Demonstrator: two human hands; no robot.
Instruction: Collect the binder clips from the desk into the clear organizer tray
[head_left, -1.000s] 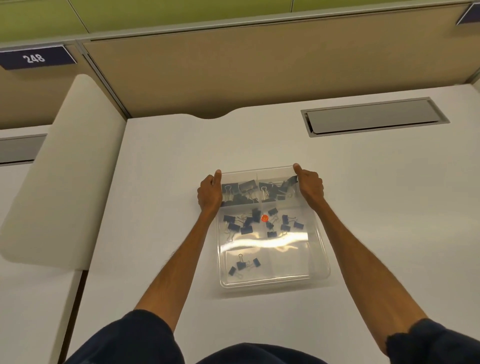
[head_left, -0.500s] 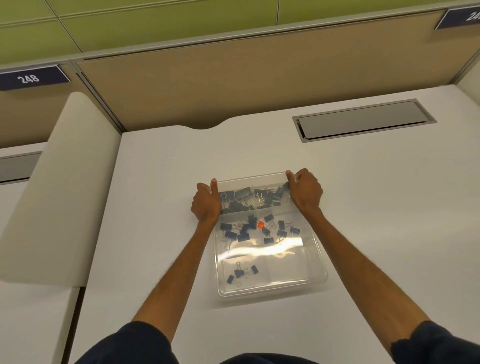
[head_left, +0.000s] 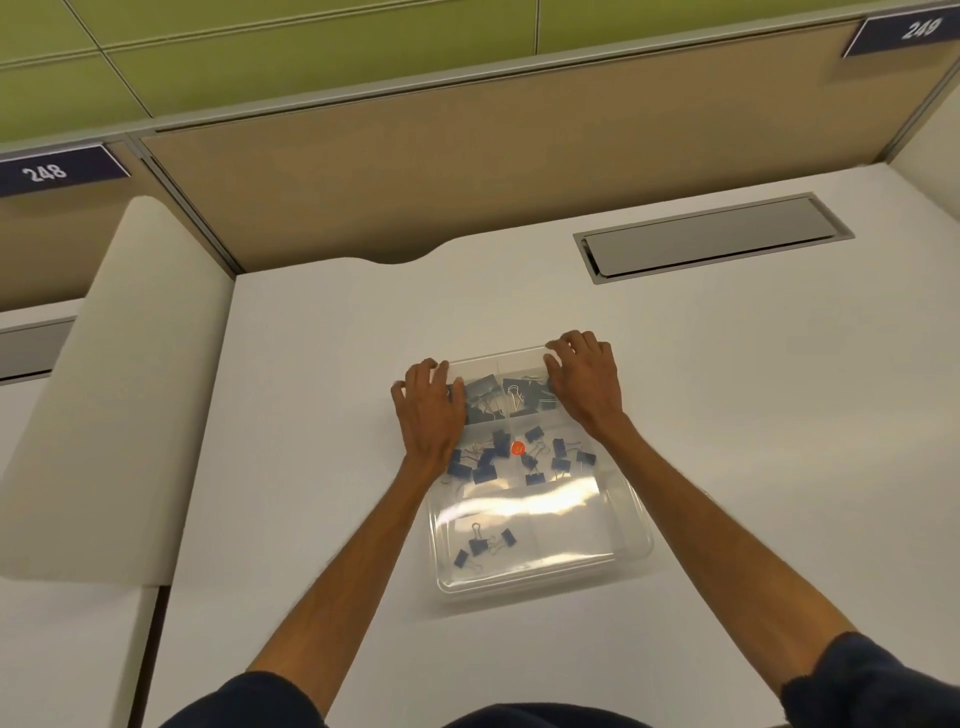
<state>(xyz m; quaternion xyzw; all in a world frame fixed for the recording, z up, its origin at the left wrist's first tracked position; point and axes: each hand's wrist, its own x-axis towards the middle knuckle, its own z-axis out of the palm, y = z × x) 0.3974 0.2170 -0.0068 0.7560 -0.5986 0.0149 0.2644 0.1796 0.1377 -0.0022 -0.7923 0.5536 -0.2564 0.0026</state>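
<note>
1. A clear tray (head_left: 540, 577) stands on the white table (head_left: 311, 415), straight in front of the person, with its long side running away from them.
2. The binder clips (head_left: 485, 465) that show all lie inside the tray. A scatter of small blue ones fills the middle section.
3. The two far sections hold bigger, darker clips (head_left: 488, 397) piled close together, partly hidden under the hands.
4. In the near left section lie three small blue clips (head_left: 480, 545), close to one another. The near right section is washed out by glare.
5. A small orange dot (head_left: 518, 448) sits among the clips in the middle section.
6. The left hand (head_left: 428, 410) rests palm down on the far left corner of the tray. Its fingers (head_left: 423, 371) are loosely spread and reach over the rim.
7. The right hand (head_left: 584, 387) rests palm down on the far right corner. Its fingers (head_left: 571, 343) are slightly apart and gently bent, with the tips at the far rim.
8. Both forearms are bare, and dark sleeves (head_left: 249, 701) show at the bottom edge.
9. A grey metal hatch (head_left: 711, 239) is set into the table at the far right, well apart from the tray.
10. A tan partition (head_left: 415, 171) runs behind the table, with number plates 248 (head_left: 47, 171) and 249 (head_left: 917, 28).
</note>
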